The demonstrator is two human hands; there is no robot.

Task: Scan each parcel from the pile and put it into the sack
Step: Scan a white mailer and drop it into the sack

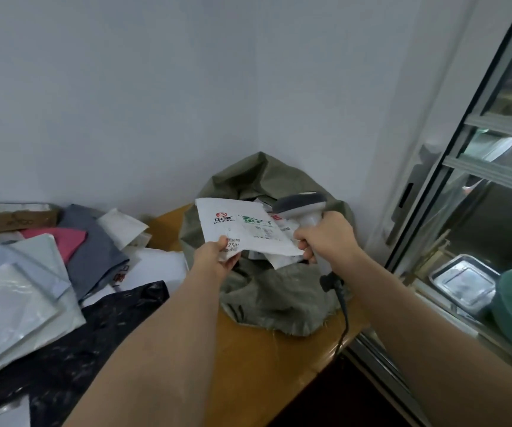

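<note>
We hold a flat white parcel (242, 229) in our left hand (214, 257), with the thumb on top and the fingers curled under its near corner, so it is pinched tight. Our right hand (325, 238) is wrapped all the way round the handle of the grey scanner (302, 208), and its head sits just past the right edge of the parcel, pointing over it. The parcel hangs right above the open mouth of the green sack (279, 291), which sits just past both hands on the wooden table (257, 359). We can see more white parcels already inside the sack. The pile (48, 266) of parcels that are left lies well off to the left of our left hand, with grey, pink, black and clear bags in it. We think this step is the scan, and then the drop. To do it well, we should keep the parcel flat and steady, with the label and its stripes facing up toward the scanner. Our left thumb sits close to some of the stripes, so we should not let it cover them. We cannot tell if the scan is done. Once it is, we only need to let go, since the sack is right below.
</note>
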